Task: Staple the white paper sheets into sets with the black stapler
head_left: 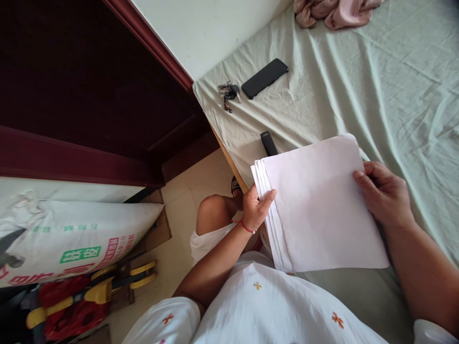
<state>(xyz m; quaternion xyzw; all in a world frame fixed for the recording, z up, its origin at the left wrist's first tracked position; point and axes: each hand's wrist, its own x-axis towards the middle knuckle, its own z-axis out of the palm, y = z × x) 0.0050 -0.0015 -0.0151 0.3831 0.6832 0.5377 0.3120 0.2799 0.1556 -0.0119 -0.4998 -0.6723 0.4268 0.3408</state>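
Observation:
A stack of white paper sheets (pixel 322 205) is held up in front of my body, its layered edges fanned a little on the left side. My left hand (pixel 257 210) grips that left edge, thumb on top and fingers underneath. At the right edge, my right hand (pixel 385 193) pinches the sheets, with its thumb on the face and the other fingers behind. The top sheet looks blank. Just beyond the stack lies a small black object (pixel 268 143), partly covered by the paper.
A black phone (pixel 265 79) and a bunch of keys (pixel 230 91) lie on the bed's pale green sheet (pixel 311 105). Pink cloth (pixel 347 13) is bunched at the back. On the left are a dark red door (pixel 71 153), a printed white sack (pixel 82 234) and a red-yellow wheeled item (pixel 100 291).

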